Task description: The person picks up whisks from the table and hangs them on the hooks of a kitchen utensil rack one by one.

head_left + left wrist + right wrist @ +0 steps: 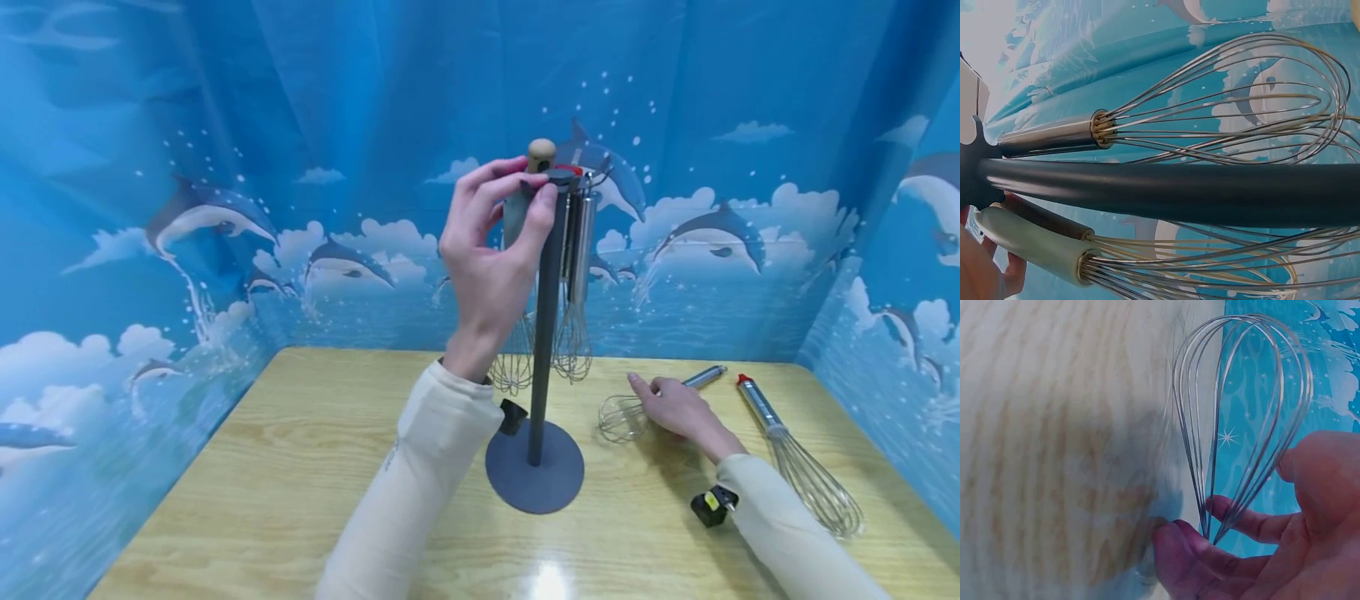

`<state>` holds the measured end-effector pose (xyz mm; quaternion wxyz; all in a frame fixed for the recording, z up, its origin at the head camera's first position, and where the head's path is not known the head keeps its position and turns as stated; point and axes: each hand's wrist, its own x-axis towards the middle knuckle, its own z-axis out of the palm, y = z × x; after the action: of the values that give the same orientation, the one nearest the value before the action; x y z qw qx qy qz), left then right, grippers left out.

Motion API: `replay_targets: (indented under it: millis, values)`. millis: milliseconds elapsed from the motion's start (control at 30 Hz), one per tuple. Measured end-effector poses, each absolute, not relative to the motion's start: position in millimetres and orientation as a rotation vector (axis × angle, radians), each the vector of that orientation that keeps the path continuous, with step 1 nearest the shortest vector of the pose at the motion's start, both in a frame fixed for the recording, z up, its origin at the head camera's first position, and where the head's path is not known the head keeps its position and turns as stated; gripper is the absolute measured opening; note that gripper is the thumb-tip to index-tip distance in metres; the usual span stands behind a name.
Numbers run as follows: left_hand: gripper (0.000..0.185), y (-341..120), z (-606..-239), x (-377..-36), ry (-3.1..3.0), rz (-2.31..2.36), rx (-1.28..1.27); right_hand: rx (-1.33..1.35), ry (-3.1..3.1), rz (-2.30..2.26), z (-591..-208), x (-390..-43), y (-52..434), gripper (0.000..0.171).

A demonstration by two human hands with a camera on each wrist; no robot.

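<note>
The left sleeve (420,475) rises from the near table edge to the left hand (491,242), raised at the top of the dark grey stand (544,333). Its fingers are curled, fingertips pinching the pale green whisk handle (516,218) at the stand's hanging disc, under the wooden knob (541,153). The head view shows this grip. The left wrist view shows instead the pole (1179,190) running between two hanging whisks: a steel-handled whisk (1222,106) on one side and the green-handled whisk (1041,245) on the other, with fingertips (1013,275) just beside the green handle.

To the right, the right hand (675,408) lies on the wooden table (262,467) over a small steel whisk (626,417). The right wrist view alone shows its fingers (1210,556) curled round the neck where the wires (1241,400) gather. Furthest right, a red-tipped whisk (798,458) lies untouched, apart from the hand.
</note>
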<state>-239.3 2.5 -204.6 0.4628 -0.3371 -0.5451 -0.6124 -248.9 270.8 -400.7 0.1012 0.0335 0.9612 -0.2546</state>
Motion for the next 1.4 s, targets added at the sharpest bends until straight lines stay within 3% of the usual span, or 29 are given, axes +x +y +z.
replay_targets:
  millis: [267,700,833,1100,1400]
  values:
    - [0.019,4,-204,-239,-1.317,-1.544,-0.83,0.19,2.905,-0.8,-405,-244,283,0.069]
    - [0.019,5,-203,-237,-1.307,-1.544,-0.823,0.454,2.961,-1.303,-414,-229,289,0.038]
    - [0.019,5,-203,-237,-1.284,-1.545,-0.835,0.532,3.034,-1.444,-412,-226,285,0.041]
    - [0.017,4,-203,-237,-1.283,-1.439,-0.823,0.675,3.1,-1.768,-403,-217,275,0.063]
    - [0.019,5,-200,-235,-1.286,-1.339,-0.816,0.446,3.243,-2.056,-397,-211,264,0.067]
